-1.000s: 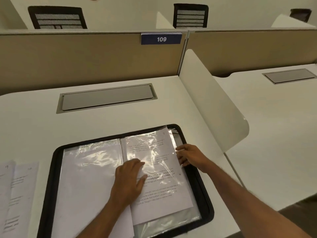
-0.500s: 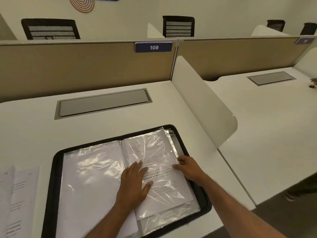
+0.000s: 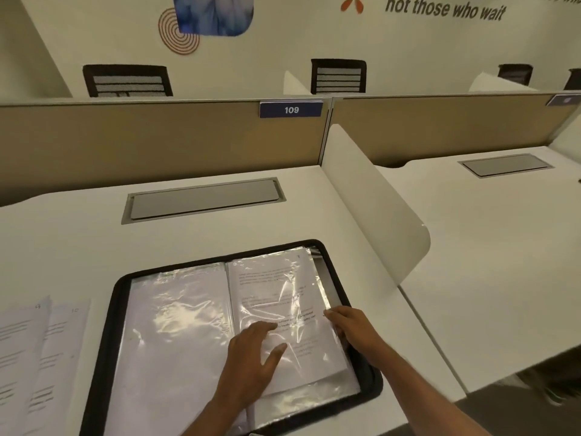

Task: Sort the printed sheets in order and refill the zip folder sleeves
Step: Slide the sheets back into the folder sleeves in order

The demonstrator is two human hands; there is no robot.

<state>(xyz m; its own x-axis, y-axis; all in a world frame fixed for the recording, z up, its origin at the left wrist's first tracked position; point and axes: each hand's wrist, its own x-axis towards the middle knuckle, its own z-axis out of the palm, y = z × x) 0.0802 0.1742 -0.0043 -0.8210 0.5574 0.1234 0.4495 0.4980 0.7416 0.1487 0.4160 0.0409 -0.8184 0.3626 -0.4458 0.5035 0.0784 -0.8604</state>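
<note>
A black zip folder point(image 3: 103, 347) lies open on the white desk, its clear sleeves spread left and right. A printed sheet point(image 3: 276, 297) sits in the right-hand sleeve, nearly square with it. My left hand point(image 3: 251, 363) presses flat on the lower part of that sleeve, fingers straight and spread. My right hand point(image 3: 355, 328) touches the sleeve's right edge, fingertips on the sheet's margin. The left-hand sleeve point(image 3: 176, 341) shows a plain white page. Loose printed sheets point(image 3: 34, 357), marked 9 and 10, lie on the desk left of the folder.
A grey cable hatch point(image 3: 204, 199) is set in the desk behind the folder. A white curved divider point(image 3: 371, 196) rises on the right, with another desk beyond it. A tan partition point(image 3: 157, 136) bearing a "109" sign closes off the back.
The printed sheet has slid further into the right sleeve and straightened. My right hand moved down along its right edge. The camera tilted up, showing more of the wall.
</note>
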